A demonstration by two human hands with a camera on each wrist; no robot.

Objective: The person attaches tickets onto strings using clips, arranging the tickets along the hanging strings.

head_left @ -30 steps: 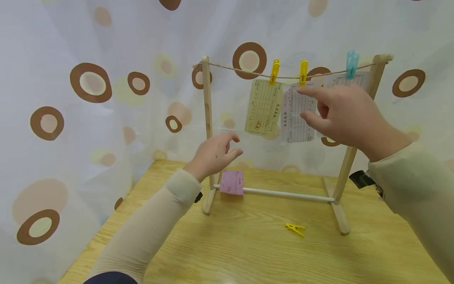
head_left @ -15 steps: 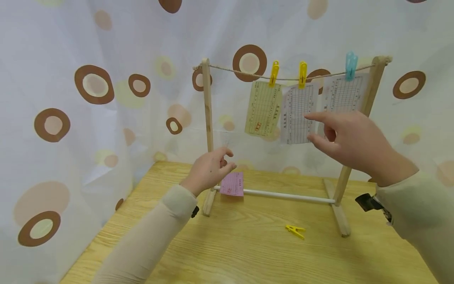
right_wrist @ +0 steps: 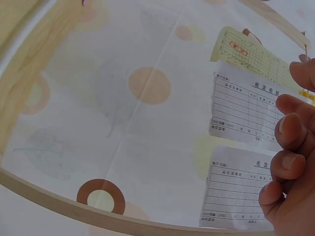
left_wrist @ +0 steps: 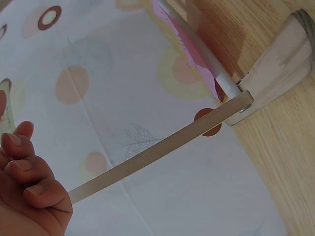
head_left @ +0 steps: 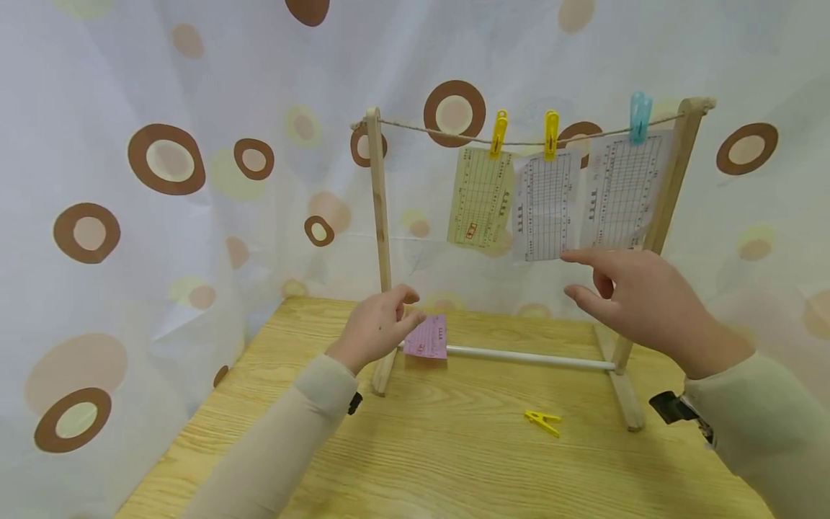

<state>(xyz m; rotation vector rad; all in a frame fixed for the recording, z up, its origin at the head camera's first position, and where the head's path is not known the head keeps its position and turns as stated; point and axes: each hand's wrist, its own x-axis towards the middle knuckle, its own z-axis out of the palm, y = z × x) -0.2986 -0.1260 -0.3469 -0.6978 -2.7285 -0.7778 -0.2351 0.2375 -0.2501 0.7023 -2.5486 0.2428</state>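
My left hand (head_left: 372,328) hovers by the rack's left post, fingers loosely bent and holding nothing. Right beside its fingertips in the head view, a pink receipt slip (head_left: 428,337) lies over the white bottom bar (head_left: 532,357). My right hand (head_left: 648,306) is held in the air below the hanging slips, index finger extended, nothing in its grasp. From the string hang a yellow-green slip (head_left: 481,198) and a white slip (head_left: 546,209), each under a yellow clothespin (head_left: 550,135). A second white slip (head_left: 625,189) hangs at the right from a light-blue clothespin (head_left: 640,119).
The wooden rack's left post (head_left: 379,194) and right post (head_left: 677,173) carry the string. A loose yellow clothespin (head_left: 542,422) lies on the wooden table (head_left: 454,447) in front. Behind stands a white curtain (head_left: 214,65) with round brown patterns.
My right hand has come down from in front of the white slips, uncovering them. My left hand has lowered a little toward the pink slip.
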